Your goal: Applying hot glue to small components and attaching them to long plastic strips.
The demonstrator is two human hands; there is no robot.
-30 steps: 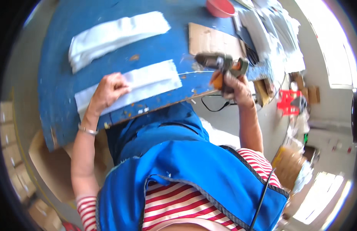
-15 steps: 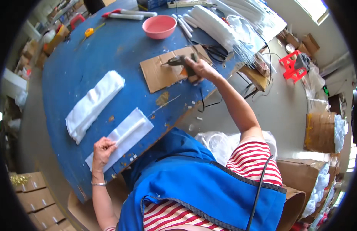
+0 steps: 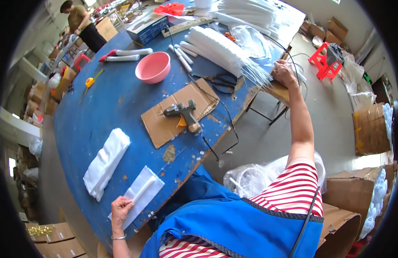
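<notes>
Counter: blue, round-edged, spanning left and far parts of the scene.

Left hand: at near left edge of counter, fingers loosely spread and laid flat on near end of one flat white fabric piece. Not clamped; resting on top only.

Right hand: extended to far right, past counter edge, fingers curled together on a bundle of thin clear strands fanning out from a stack of white rolled pieces. Whether strands are fully clamped: cannot tell.

Count of items on counter:
- White fabric pieces, near left: two. One under left hand; second, a thicker folded white fabric bundle, just to the left and apart from it.
- Glue gun: one, lying on its side on one brown cardboard sheet at centre, cord trailing off near edge.
- Pink bowl: one, far of cardboard sheet.
- White tubes with red ends: two, far left of bowl.
- Blue box: one, far centre.
- Yellow tape measure: one, left of bowl.

Off counter: one red plastic stool far right on floor; brown cardboard boxes at right; clear plastic bag on floor near right of counter edge. Second person standing at far left, well apart.
</notes>
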